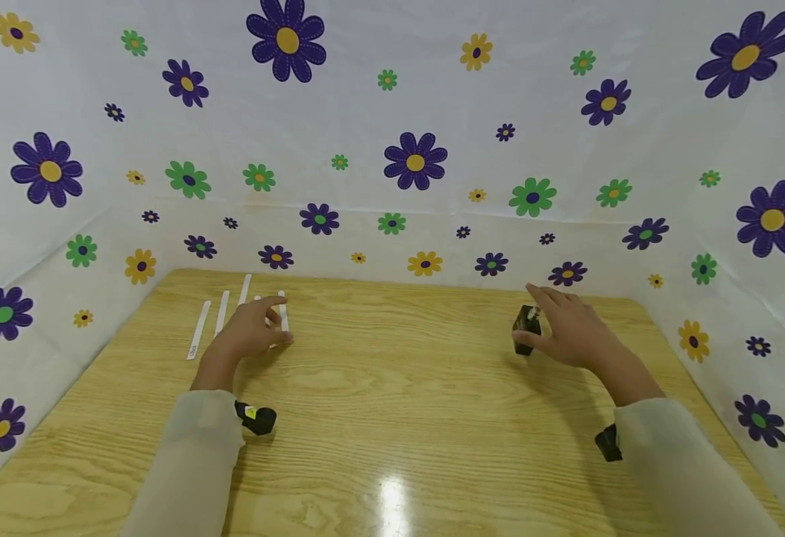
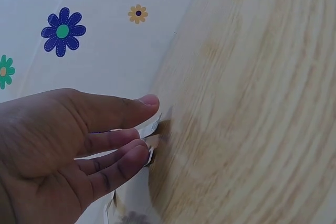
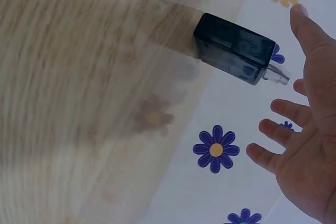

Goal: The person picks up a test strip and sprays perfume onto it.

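Several narrow white paper strips (image 1: 199, 328) lie side by side at the far left of the table. My left hand (image 1: 247, 328) hovers over the right-hand ones, hiding part of them. In the left wrist view its thumb stands apart from loosely bent fingers, with strip ends (image 2: 150, 127) showing behind them. Toward the far right, a dark rectangular glass perfume bottle (image 1: 525, 321) stands upright; its clear spray nozzle (image 3: 276, 74) has no cap on it. My right hand (image 1: 573, 328) is spread beside the bottle, thumb overlapping it in the head view. The right wrist view shows a gap between fingers and bottle.
A wood-grain table (image 1: 392, 403) spreads beneath both hands. White flower-printed sheeting (image 1: 352, 119) closes in its back and both sides. Black wrist cameras (image 1: 258, 419) hang under the sleeves. Small print marks the near end of the leftmost strip.
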Available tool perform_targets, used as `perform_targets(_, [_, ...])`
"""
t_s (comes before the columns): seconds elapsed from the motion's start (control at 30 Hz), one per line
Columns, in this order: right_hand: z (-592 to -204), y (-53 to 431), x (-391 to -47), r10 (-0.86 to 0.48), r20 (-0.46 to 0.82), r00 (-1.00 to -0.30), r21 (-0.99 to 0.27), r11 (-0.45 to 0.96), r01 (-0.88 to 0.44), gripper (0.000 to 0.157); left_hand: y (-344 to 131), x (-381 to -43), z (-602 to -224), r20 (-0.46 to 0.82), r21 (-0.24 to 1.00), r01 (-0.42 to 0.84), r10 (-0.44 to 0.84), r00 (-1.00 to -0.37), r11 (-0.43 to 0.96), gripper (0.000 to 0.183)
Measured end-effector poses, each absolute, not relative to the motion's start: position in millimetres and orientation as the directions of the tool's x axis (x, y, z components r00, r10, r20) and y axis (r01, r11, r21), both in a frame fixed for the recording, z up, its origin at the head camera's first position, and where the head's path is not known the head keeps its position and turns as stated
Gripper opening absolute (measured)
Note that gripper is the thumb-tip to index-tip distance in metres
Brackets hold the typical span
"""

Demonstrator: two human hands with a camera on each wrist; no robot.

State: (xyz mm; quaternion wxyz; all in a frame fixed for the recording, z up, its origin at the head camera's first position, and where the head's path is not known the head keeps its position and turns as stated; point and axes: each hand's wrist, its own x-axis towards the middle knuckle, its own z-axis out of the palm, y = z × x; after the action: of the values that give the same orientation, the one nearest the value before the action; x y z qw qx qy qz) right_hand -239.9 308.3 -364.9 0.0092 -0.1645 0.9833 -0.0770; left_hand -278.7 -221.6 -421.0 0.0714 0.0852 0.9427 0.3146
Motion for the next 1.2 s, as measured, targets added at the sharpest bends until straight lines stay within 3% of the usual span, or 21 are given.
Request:
perform_targets(0.43, [-385.7, 319.3, -245.0, -0.257, -0.023, -0.966, -0.486, 0.847, -0.214, 0.118, -224.4, -283.8, -424.3, -0.15, 0.619, 0.043, 0.172, -0.974, 0.784, 0.092])
perform_targets(0.8, [-401.6, 316.7, -247.3, -0.197, -0.048, -0.979, -0.639, 0.76, -0.121, 0.114, -221.2, -290.8, -423.1, -0.178, 0.604, 0.015, 0.153, -0.972, 0.797, 0.09])
perform_targets(1.2, [-415.4, 320.0, -247.8, -0.215, 0.002, -0.977, -0.744, 0.652, -0.145, 0.102, -215.1, -291.0, -420.3, -0.175, 0.634, -0.024, 0.112, -0.978, 0.773, 0.085])
